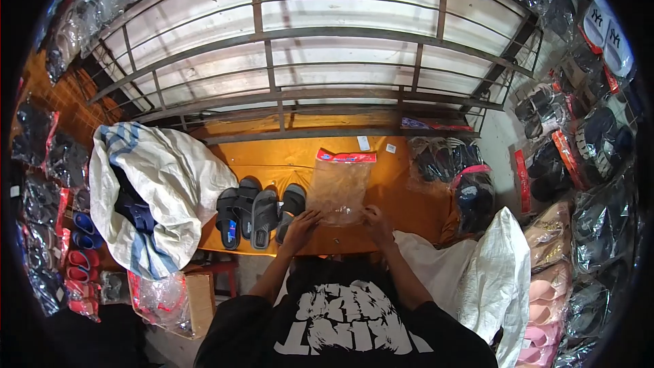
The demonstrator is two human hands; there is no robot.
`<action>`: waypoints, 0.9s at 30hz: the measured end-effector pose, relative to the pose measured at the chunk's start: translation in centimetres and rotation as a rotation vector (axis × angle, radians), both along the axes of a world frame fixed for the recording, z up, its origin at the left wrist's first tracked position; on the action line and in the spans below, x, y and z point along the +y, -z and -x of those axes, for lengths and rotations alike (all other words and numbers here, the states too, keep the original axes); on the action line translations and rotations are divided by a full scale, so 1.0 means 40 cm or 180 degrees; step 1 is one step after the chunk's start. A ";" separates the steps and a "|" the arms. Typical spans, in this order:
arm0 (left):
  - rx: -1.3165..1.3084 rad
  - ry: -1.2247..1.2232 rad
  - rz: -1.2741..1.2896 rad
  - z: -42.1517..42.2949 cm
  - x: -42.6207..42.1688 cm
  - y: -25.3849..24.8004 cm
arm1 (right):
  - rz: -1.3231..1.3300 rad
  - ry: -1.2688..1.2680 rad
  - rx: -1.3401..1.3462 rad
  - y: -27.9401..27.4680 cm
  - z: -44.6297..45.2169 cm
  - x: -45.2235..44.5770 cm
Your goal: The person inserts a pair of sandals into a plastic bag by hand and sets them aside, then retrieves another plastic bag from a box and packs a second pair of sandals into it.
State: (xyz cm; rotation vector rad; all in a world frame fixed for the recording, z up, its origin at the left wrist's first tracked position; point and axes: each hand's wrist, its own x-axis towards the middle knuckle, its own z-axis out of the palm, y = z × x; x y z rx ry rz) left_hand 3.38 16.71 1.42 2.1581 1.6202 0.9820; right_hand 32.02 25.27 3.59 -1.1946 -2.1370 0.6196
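A clear plastic bag (340, 191) with a red header strip lies flat on the orange-covered table (402, 191), its header toward the far side. My left hand (302, 229) is at the bag's near left corner, fingers bent onto the edge. At the near right corner, my right hand (378, 225) pinches the plastic edge. Just left of the bag stand dark slide sandals: a grey-black sandal (264, 219), a black sandal (228, 218) with a blue label, and another dark sandal (293, 203) partly behind my left hand.
A large white woven sack (184, 170) with dark footwear inside sits on the left. Another white sack (501, 272) is at the right. Bagged sandals (453, 170) lie on the table's right. A metal rack (272, 68) spans the back. An open cardboard box (197, 303) holds plastic bags.
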 end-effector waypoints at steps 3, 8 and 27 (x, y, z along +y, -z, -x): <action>0.0063 0.0053 0.0334 -0.017 0.001 0.036 | -0.0051 -0.0076 -0.0135 0.028 -0.004 0.012; -0.0623 -0.0205 0.0732 0.013 0.008 0.084 | 0.0118 -0.0169 -0.0594 0.067 -0.032 0.060; 0.0308 -0.0257 -0.0492 -0.063 0.056 -0.032 | 0.1492 0.0299 0.0504 0.086 -0.012 0.074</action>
